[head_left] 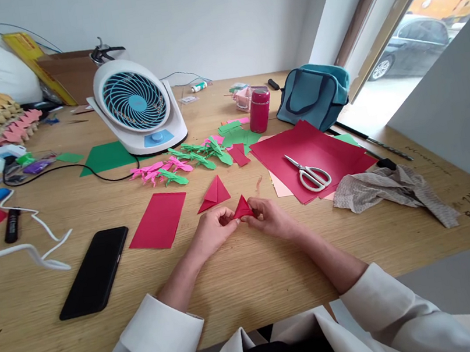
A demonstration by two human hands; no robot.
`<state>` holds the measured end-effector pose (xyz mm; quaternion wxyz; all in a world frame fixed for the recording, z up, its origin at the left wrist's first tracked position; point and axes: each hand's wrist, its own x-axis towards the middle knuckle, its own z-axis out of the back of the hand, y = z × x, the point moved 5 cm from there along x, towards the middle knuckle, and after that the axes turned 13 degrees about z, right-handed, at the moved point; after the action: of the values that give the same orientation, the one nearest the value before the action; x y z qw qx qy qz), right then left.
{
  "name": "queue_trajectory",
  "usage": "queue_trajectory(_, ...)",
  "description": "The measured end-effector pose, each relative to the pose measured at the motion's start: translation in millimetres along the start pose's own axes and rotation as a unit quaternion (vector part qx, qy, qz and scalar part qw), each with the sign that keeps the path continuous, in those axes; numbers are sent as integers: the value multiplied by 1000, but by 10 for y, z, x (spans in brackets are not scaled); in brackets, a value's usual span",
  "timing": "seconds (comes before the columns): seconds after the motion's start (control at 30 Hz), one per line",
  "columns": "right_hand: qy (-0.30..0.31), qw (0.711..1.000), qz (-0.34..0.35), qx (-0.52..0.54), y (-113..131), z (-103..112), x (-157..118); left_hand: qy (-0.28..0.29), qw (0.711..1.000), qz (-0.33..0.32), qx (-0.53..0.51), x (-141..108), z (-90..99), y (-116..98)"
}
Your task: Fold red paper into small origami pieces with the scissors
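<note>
Between my two hands is a small folded piece of red paper (243, 206), its pointed tip facing away from me. My left hand (215, 229) pinches its left corner. The right corner is gripped by the fingers of my right hand (270, 218). Just beyond my left hand lies another red paper folded into a triangle (215, 193). A flat red paper rectangle (158, 220) rests to the left. Farther back are several pink and green folded paper figures (201, 156).
White-handled scissors (313, 175) lie on red sheets (278, 155) at right, beside a crumpled cloth (379, 193). A black phone (94, 272) is at left. Behind stand a fan (136, 105), a red flask (259, 110) and a blue bag (311, 97).
</note>
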<state>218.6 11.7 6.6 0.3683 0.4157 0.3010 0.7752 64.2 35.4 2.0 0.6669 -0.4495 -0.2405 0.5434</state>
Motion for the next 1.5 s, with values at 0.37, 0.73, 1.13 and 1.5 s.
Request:
queue_trajectory(0.37, -16, 997, -49, 52, -81, -21, -21, 75, 989, 66, -107, -13, -88, 48)
queue_trajectory(0.73, -15, 993, -84, 80, -125, -68, -36, -13, 999, -51, 3, -19, -1, -74)
queue_trajectory(1.13, -90, 927, -150, 331, -170, -72, -10, -6, 997, -49, -61, -55, -33, -98)
queue_trajectory(1.5, -117, 877, -200, 420, -221, -147, -52, -30, 993, -37, -104, -84, -21, -133)
